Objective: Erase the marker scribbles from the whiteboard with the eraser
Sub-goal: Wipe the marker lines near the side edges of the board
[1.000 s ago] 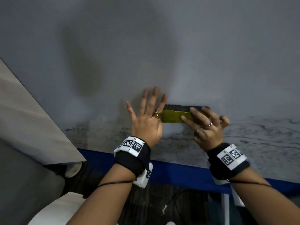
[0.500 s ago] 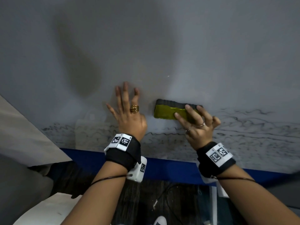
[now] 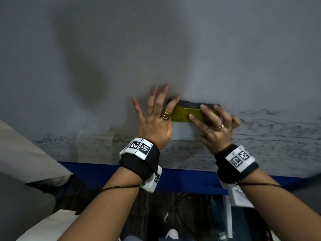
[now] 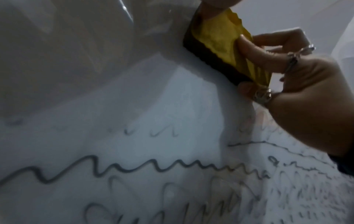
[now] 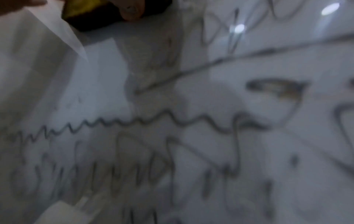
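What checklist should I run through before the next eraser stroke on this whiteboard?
1. Right hand has a grip on the eraser: ok.
2. Eraser's dark felt lies against the whiteboard: ok.
3. Left hand flat on the board, fingers spread: ok.
4. Left hand out of the eraser's path: not ok, it overlaps the eraser's left end.
5. Scribbles remaining: ok, plenty below and to the right.

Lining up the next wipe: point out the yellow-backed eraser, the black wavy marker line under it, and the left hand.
Yellow-backed eraser (image 3: 181, 115), head view, on its yellow back.
Black wavy marker line (image 4: 134, 166), left wrist view, mid-stroke.
Left hand (image 3: 154, 122), head view, back of the hand, flat on the board.
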Available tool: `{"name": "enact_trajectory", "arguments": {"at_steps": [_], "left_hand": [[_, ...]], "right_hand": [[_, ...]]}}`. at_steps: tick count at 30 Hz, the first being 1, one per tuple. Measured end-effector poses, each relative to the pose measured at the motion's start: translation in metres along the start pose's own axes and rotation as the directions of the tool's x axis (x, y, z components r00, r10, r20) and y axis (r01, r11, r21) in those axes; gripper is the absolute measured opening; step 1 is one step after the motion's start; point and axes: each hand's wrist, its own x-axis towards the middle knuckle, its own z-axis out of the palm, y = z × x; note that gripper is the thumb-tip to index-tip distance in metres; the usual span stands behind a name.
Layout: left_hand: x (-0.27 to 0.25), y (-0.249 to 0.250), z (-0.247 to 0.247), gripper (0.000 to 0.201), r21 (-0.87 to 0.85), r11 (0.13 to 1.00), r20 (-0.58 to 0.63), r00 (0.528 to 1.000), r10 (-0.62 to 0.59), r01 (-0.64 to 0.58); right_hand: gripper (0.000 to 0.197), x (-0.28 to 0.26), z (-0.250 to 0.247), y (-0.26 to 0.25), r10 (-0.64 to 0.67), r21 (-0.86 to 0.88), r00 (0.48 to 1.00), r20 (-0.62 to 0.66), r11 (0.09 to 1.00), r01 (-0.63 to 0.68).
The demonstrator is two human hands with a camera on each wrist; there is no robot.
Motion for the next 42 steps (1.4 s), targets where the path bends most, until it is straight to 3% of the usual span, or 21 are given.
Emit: {"name": "enact_trajectory", "arguments": {"at_steps": [3,7,9,13,17,20,22,26,31,36,39,42], "left_hand": [[-0.003,0.003,0.005,0.082,0.091,0.996,0.098,0.995,0.01,-0.019],[-0.002,0.01,0.002,0.084,0.127,0.991,0.159,0.986,-0.053,0.033],[0.0,0.013,0.002,0.083,0.1,0.993,0.156,0.984,-0.08,0.065],[-0.001,0.013,0.006,0.084,0.062,0.996,0.135,0.988,-0.073,0.065],[0.001,0.023,0.007,0.082,0.053,0.993,0.144,0.983,-0.111,0.104],[0.004,0.031,0.005,0.081,0.043,0.991,0.167,0.977,-0.129,0.124],[0.004,0.031,0.007,0.081,0.03,0.994,0.163,0.981,-0.108,0.104],[0.002,0.024,0.007,0.087,0.039,0.995,0.164,0.982,-0.095,0.089],[-0.003,0.021,0.002,0.093,0.075,0.996,0.2,0.978,-0.067,0.053],[0.0,0.019,0.005,0.092,0.078,0.996,0.23,0.971,-0.061,0.044],[0.002,0.025,0.007,0.089,0.062,0.994,0.186,0.978,-0.097,0.087],[0.005,0.052,0.006,0.078,-0.068,0.992,0.08,0.992,-0.097,0.103]], "right_hand": [[0.044,-0.037,0.006,-0.004,-0.022,-0.058,0.995,0.098,0.998,0.027],[0.04,-0.064,-0.004,0.008,-0.166,-0.084,0.96,0.224,0.978,0.189],[0.039,-0.047,-0.015,0.022,-0.152,-0.087,0.972,0.178,0.982,0.169],[0.046,-0.008,-0.031,0.054,0.025,-0.105,0.998,0.053,0.994,-0.019],[0.058,-0.041,-0.022,0.028,0.122,-0.182,0.987,0.109,0.978,-0.101],[0.061,-0.066,-0.023,0.021,0.117,-0.225,0.96,0.255,0.973,-0.059],[0.056,-0.063,-0.029,0.028,0.101,-0.255,0.958,0.268,0.966,-0.03],[0.037,-0.019,-0.045,0.054,0.031,-0.162,0.988,0.154,0.987,-0.005],[0.043,0.0,-0.048,0.062,0.098,-0.075,0.99,0.099,0.993,-0.091],[0.06,-0.052,-0.043,0.05,0.064,-0.265,0.954,0.293,0.964,0.017],[0.05,-0.045,-0.045,0.067,-0.037,-0.293,0.961,0.275,0.949,0.12],[0.048,-0.021,-0.055,0.092,-0.067,-0.273,0.979,0.192,0.955,0.119]]}}
